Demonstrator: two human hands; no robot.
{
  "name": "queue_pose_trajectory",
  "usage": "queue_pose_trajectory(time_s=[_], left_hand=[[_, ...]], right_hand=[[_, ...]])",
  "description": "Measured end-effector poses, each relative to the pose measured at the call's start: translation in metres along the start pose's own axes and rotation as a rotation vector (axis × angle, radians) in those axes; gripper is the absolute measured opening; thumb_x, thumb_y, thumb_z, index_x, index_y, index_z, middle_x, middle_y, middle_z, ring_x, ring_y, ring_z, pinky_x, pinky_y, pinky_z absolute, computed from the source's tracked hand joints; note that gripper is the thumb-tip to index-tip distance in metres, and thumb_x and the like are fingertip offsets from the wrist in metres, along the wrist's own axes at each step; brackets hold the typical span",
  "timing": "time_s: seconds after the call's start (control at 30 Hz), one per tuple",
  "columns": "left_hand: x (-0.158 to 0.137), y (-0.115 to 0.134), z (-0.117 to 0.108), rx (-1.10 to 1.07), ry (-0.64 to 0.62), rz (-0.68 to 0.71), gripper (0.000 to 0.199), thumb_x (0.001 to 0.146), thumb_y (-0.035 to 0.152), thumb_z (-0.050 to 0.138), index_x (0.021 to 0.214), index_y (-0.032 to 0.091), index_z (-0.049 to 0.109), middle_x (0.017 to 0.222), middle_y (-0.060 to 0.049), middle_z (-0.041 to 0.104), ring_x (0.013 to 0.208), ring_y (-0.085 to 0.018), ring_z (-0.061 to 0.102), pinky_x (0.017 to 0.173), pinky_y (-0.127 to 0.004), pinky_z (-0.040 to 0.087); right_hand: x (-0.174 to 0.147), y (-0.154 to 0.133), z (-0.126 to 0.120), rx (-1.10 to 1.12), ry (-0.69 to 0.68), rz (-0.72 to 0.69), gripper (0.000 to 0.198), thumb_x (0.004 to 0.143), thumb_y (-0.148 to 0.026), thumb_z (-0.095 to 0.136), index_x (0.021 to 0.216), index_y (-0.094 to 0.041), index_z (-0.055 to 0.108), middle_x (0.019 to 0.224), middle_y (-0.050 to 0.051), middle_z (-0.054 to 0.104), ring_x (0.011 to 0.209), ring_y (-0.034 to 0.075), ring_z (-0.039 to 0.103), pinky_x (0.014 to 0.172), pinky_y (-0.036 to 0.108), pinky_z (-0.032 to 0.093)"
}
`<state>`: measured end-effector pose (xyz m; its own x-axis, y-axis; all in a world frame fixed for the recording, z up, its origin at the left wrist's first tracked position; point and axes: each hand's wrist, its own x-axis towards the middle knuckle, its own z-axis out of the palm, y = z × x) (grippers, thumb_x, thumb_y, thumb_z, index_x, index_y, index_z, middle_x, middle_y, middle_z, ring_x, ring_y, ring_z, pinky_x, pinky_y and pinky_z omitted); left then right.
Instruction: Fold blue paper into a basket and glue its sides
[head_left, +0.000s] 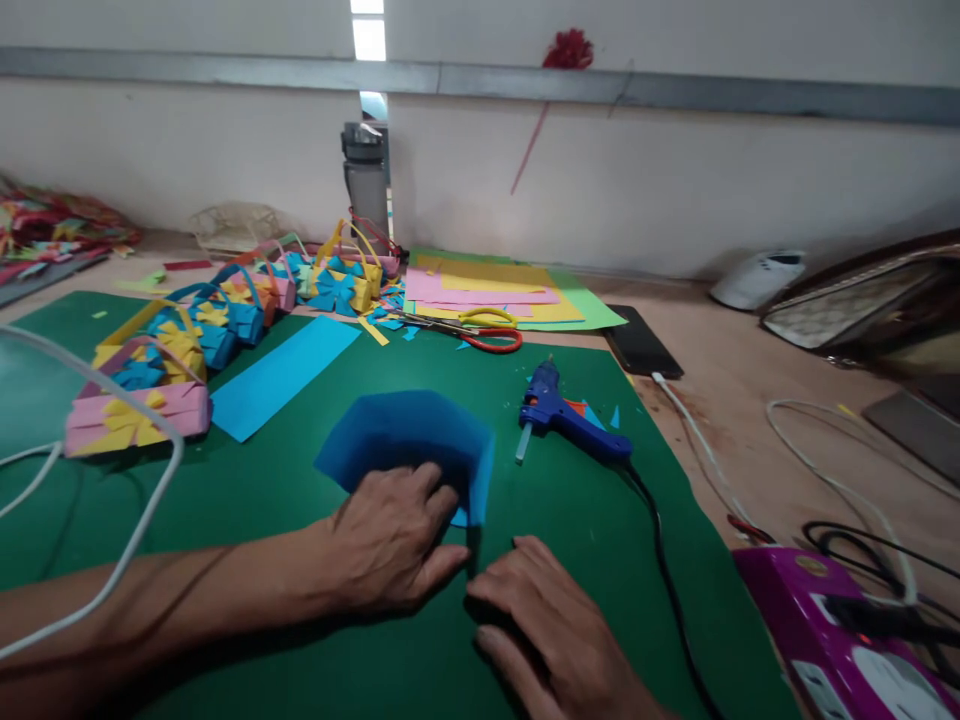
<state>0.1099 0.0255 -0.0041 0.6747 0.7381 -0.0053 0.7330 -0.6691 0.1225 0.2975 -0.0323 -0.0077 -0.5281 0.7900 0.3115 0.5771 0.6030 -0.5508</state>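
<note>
A sheet of blue paper [412, 415] is bent into a raised curve over the green mat [285, 500]. My left hand [397, 535] is closed at its near edge, fingers curled against the sheet; some fingertips are hidden in the fold. Just right of it, my right hand [555, 625] rests low over the mat, fingers loosely bent and thumb apart, with nothing visible between them. A blue glue gun [559, 410] lies to the right of the paper. Left of the sheet is a flat blue paper strip [285, 378].
Small paper baskets [139, 415] with bows line the left. Scissors [487, 338] lie before stacked coloured paper [487, 285]. A bottle [366, 190] stands behind. At right are a phone [643, 342], cables and a purple power strip [810, 610]. A white cable [161, 490] crosses the left foreground.
</note>
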Motion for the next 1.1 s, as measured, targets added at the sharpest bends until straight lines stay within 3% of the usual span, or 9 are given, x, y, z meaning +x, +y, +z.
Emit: queue_pose_trajectory(time_s=[0.63, 0.83, 0.93, 1.1], left_hand=[[0.003, -0.01, 0.001, -0.1, -0.029, 0.022, 0.03, 0.089, 0.043, 0.043, 0.087, 0.018, 0.059, 0.079, -0.006, 0.06, 0.07, -0.024, 0.061, 0.06, -0.035, 0.049], [-0.001, -0.001, 0.004, 0.024, -0.026, -0.045, 0.032, 0.087, 0.044, 0.043, 0.09, 0.017, 0.06, 0.083, -0.008, 0.06, 0.071, -0.025, 0.061, 0.059, -0.035, 0.048], [-0.002, 0.007, 0.007, 0.09, 0.033, -0.076, 0.036, 0.085, 0.046, 0.043, 0.09, 0.016, 0.061, 0.081, -0.009, 0.059, 0.069, -0.026, 0.06, 0.057, -0.035, 0.046], [0.008, 0.014, 0.009, 0.053, 0.229, -0.115, 0.044, 0.085, 0.049, 0.037, 0.072, 0.015, 0.061, 0.071, -0.01, 0.059, 0.064, -0.025, 0.059, 0.052, -0.031, 0.04]], right_hand=[[0.001, -0.002, 0.0, -0.03, 0.028, -0.03, 0.02, 0.084, -0.009, 0.045, 0.098, -0.018, 0.055, 0.082, 0.004, 0.065, 0.076, 0.018, 0.061, 0.085, 0.039, 0.045], [-0.004, -0.002, 0.003, -0.013, 0.033, 0.01, 0.016, 0.085, -0.01, 0.047, 0.095, -0.017, 0.057, 0.082, 0.005, 0.064, 0.077, 0.017, 0.059, 0.084, 0.038, 0.044], [-0.005, -0.003, 0.004, -0.023, 0.024, 0.004, 0.016, 0.085, -0.012, 0.048, 0.096, -0.017, 0.058, 0.084, 0.006, 0.065, 0.081, 0.019, 0.058, 0.086, 0.04, 0.042], [-0.005, -0.008, 0.003, 0.04, -0.001, -0.017, 0.014, 0.086, -0.012, 0.048, 0.094, -0.017, 0.058, 0.088, 0.007, 0.064, 0.089, 0.018, 0.057, 0.087, 0.037, 0.04]])
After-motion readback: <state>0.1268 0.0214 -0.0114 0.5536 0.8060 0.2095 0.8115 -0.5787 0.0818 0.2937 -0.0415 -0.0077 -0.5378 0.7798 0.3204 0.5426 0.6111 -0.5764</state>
